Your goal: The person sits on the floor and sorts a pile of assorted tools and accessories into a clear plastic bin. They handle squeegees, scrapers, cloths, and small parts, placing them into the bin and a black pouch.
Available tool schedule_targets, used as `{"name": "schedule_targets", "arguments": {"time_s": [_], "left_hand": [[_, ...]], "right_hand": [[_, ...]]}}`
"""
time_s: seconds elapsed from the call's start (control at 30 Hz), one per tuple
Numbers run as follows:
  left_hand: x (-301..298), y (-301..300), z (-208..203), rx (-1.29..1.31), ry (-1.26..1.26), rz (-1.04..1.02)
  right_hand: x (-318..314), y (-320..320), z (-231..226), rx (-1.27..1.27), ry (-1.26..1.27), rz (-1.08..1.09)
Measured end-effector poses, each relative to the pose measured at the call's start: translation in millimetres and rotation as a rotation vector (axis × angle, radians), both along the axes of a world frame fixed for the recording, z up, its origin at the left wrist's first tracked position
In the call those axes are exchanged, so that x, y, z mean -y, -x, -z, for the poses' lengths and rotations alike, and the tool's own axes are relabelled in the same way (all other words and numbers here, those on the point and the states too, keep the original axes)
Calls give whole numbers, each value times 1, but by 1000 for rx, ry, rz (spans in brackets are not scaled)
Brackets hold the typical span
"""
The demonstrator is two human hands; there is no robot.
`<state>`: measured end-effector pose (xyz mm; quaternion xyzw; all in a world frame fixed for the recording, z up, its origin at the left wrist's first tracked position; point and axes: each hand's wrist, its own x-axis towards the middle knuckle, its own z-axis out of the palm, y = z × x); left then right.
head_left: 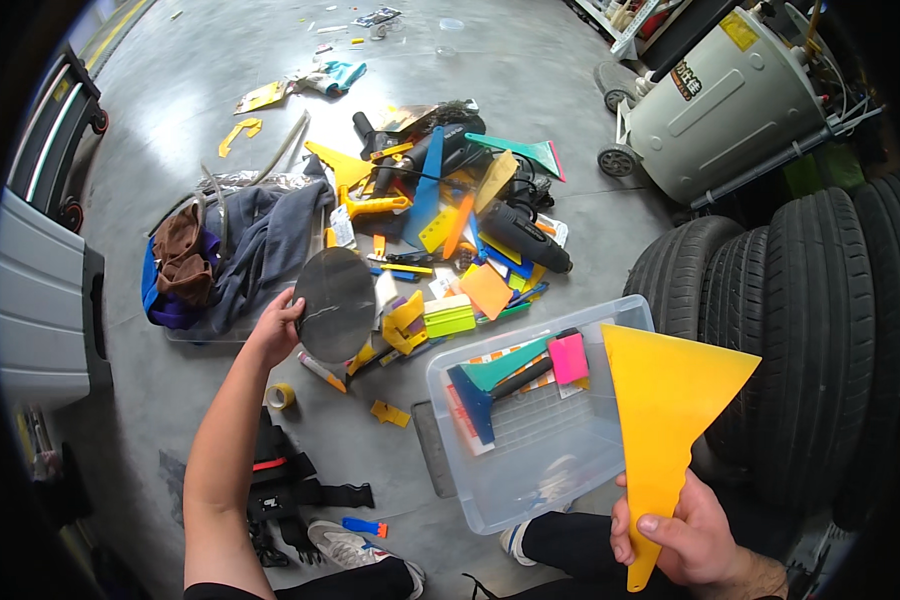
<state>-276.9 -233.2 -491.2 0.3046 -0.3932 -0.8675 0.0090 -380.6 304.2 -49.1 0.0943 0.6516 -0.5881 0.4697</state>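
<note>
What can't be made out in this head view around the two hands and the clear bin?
- Underside of the dark round disc: faces away; the left hand covers its edge.
- Handle of the yellow scraper: wrapped by the right hand.
- Tools in the clear bin: partly behind the scraper's blade.
- Tool pile on the floor: overlapping, small pieces too small to tell.
- Tyres: cut off by the dark fisheye rim.
</note>
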Motion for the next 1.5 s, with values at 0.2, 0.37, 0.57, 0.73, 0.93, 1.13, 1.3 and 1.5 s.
{"name": "schedule_targets", "arguments": {"time_s": [0.2,0.37,0.57,0.73,0.93,1.13,1.3,1.5], "left_hand": [[-9,-32,4,5,-285,54],[-27,-25,-8,-98,-498,131],[-37,-31,-13,-130,-572,118],[-15,-49,-8,-128,-428,3],[98,-102,1,-422,-379,-481],[220,-228,14,-529,-272,-1100],[197,-299,54,679,-32,-1769],[166,-336,105,815,15,-1685]], "right_hand": [[7,-4,4,-37,6,-55],[8,-6,5,-83,-2,-73],[10,-12,0,-99,-1,-93],[8,-12,1,-122,11,-105],[6,-6,0,-134,-21,-142],[6,0,2,-135,15,-175],[6,1,3,-120,-12,-197],[11,0,6,-123,-26,-178]]}}
